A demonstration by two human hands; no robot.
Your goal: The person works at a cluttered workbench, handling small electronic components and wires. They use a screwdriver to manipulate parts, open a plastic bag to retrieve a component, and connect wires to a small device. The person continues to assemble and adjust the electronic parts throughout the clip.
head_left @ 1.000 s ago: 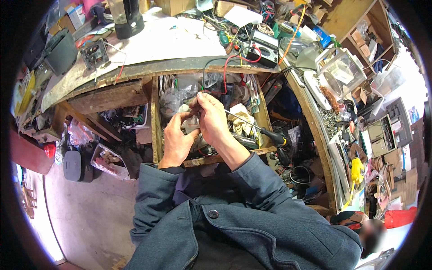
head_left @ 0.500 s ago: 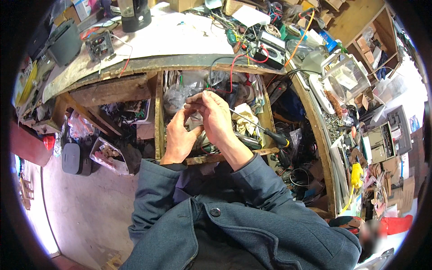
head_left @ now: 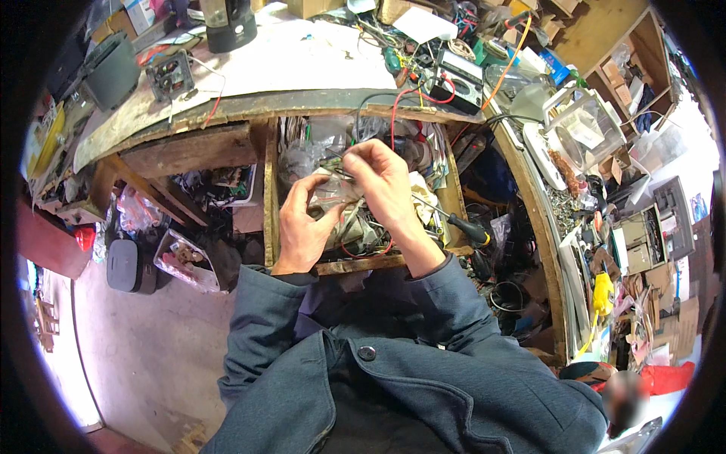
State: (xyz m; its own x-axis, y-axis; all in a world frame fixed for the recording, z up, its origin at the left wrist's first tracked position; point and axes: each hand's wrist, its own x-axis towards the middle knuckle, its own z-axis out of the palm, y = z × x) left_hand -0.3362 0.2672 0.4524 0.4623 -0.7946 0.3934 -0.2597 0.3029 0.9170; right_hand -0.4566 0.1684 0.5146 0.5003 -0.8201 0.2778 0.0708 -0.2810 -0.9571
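Note:
Both my hands are over an open wooden drawer (head_left: 361,265) crammed with plastic bags, paper and wires. My right hand (head_left: 384,185) pinches a thin dark piece, like a test-lead tip, between thumb and fingers; its exact kind is unclear. Just left of it, my left hand (head_left: 302,231) is curved with thumb and fingers apart, and nothing held shows clearly between them. A red lead (head_left: 394,125) runs from a black-and-white meter (head_left: 460,79) on the bench down behind my right hand. A screwdriver (head_left: 470,230) with a black and yellow handle lies across the drawer's right side.
The bench top (head_left: 302,68) curves along the far side, holding a small dark electrical unit (head_left: 170,77) and a grey bin (head_left: 112,72). A cluttered side bench stands at the right. On the floor at left are a black case (head_left: 130,265) and an open box (head_left: 189,261).
My hands have moved apart, the right one going right and slightly up. The left hand's fingers have spread from their earlier closeness to the right. The red lead has shifted a little.

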